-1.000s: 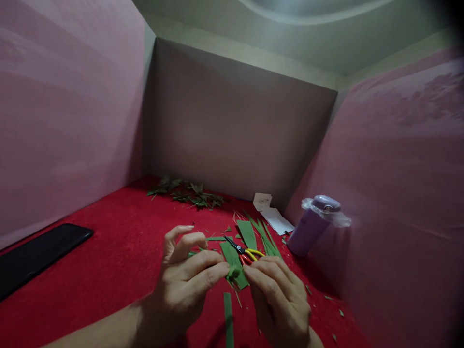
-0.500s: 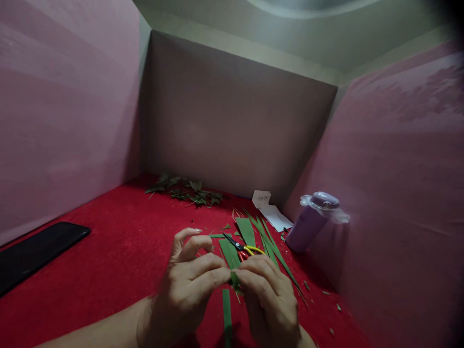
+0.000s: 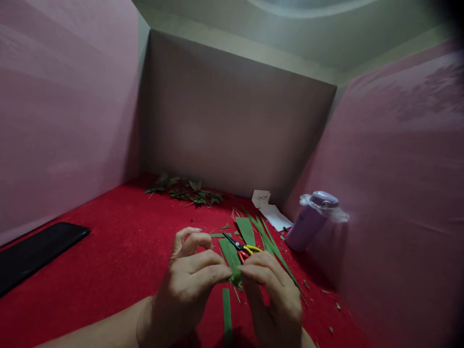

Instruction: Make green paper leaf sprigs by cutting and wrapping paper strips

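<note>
Between my two hands is a small folded piece of green leaf [image 3: 236, 278]. My left hand [image 3: 194, 280] pinches its left side between thumb and index finger, the other fingers curled above. My right hand [image 3: 273, 290] grips its right side with the fingertips. Just beyond lie scissors [image 3: 239, 245] with black blades and red and yellow handles, slightly open, partly hidden by my right hand. Under them rests a wide green leaf strip [image 3: 227, 251], and another leaf piece [image 3: 246, 230] lies farther back. A narrow leaf strip [image 3: 226, 314] lies below my hands on the red cloth.
Long leaf blades [image 3: 275, 246] and scraps lie to the right. A purple bottle [image 3: 307, 224] with plastic wrap stands by the right wall, near white papers [image 3: 275, 216]. Leafy sprigs [image 3: 197, 194] lie at the back; a black phone-like slab [image 3: 39, 253] lies at left.
My right fingers have shifted slightly right, showing more of the folded leaf between the hands. My left hand keeps its pinch almost in the same place.
</note>
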Motion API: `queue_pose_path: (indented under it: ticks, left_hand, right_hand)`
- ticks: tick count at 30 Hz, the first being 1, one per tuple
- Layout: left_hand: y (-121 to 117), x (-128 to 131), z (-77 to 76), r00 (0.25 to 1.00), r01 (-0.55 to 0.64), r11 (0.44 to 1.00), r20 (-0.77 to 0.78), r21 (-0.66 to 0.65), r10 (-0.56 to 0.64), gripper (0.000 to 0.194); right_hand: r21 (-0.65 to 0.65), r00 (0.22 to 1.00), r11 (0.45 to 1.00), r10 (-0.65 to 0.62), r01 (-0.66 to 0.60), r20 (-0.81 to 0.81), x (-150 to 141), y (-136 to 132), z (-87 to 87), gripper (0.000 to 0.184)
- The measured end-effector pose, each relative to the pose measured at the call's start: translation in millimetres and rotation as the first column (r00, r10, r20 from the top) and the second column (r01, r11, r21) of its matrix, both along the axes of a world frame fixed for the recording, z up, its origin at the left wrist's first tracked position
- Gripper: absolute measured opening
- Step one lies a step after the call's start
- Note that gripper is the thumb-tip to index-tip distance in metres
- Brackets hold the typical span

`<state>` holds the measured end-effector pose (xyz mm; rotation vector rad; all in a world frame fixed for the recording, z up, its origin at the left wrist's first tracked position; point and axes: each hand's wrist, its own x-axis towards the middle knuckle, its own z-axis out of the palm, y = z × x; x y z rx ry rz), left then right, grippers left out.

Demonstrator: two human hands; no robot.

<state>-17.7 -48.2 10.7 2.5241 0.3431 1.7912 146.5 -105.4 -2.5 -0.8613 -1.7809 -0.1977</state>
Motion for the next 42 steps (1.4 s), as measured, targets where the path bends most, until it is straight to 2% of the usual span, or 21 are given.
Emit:
queue_pose_path:
  ticks: [6,14,20,24,28,32,35,39,42]
  left_hand:
    - [1.3,0.2,-2.0,0.998,-0.005,1.000,0.059,-0.020,0.007,0.021]
    - [1.7,0.4,1.5,0.997,-0.028,1.000,0.073,0.006,0.027,0.021]
    - [2.3,1.1,2.0,0.997,-0.006,1.000,0.079,-0.025,0.008,0.021]
    - [2.1,1.1,3.0,0.999,0.007,1.000,0.046,-0.018,-0.006,0.022]
    - [3.3,0.1,2.5,1.000,0.009,0.999,0.029,-0.044,-0.008,0.021]
    - [6.6,-1.7,1.4,0.998,0.057,0.995,-0.014,-0.088,-0.058,0.017]
    - [7.8,-1.9,-0.5,0.995,0.095,0.990,-0.004,-0.107,-0.096,0.017]
    - [8.1,-0.6,-3.6,0.997,0.079,0.989,0.000,-0.128,-0.079,0.021]
    - [9.7,-1.0,-2.5,0.998,0.047,0.995,-0.031,-0.085,-0.049,0.021]
  right_hand:
    - [0.045,0.993,0.996,-0.079,0.076,0.089,1.2,-1.5,0.7,0.024]
    - [0.064,0.989,0.995,-0.078,0.070,0.129,1.1,-1.1,0.9,0.025]
    - [0.072,0.990,0.997,-0.047,0.038,0.133,1.3,0.1,-3.6,0.030]
    - [0.019,0.998,1.000,0.019,-0.020,0.055,-1.7,-1.0,0.8,0.031]
    - [-0.094,0.988,0.988,0.112,-0.122,-0.103,-3.9,-2.6,6.9,0.022]
    - [-0.236,0.957,0.951,0.138,-0.200,-0.254,-2.8,-3.6,10.1,0.011]
    - [-0.313,0.915,0.905,0.162,-0.287,-0.370,-0.3,-2.7,8.9,0.010]
    - [-0.390,0.819,0.802,0.200,-0.453,-0.538,3.4,1.1,5.1,0.019]
    - [-0.423,0.749,0.708,0.225,-0.565,-0.623,5.1,3.3,5.1,0.031]
